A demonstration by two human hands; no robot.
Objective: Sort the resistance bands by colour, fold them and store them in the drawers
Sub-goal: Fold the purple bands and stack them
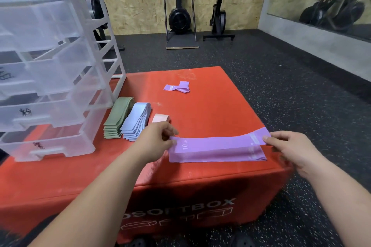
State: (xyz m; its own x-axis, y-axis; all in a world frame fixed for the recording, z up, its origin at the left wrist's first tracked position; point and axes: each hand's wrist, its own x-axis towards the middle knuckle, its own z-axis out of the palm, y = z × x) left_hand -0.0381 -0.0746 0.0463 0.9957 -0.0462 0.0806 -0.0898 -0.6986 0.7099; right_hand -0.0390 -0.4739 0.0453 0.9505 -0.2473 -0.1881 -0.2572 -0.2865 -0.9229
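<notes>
Box [210,110] carried the drawers [50,78] at its left rear, close for storing. Beside them lay the green stack [117,118] and blue stack [135,120], sorted by colour. On the purple stack [216,156] at the front edge, fingers of the left hand [154,142] and right hand [291,150] pinched the ends of the top band [216,143], probably to square it.
</notes>
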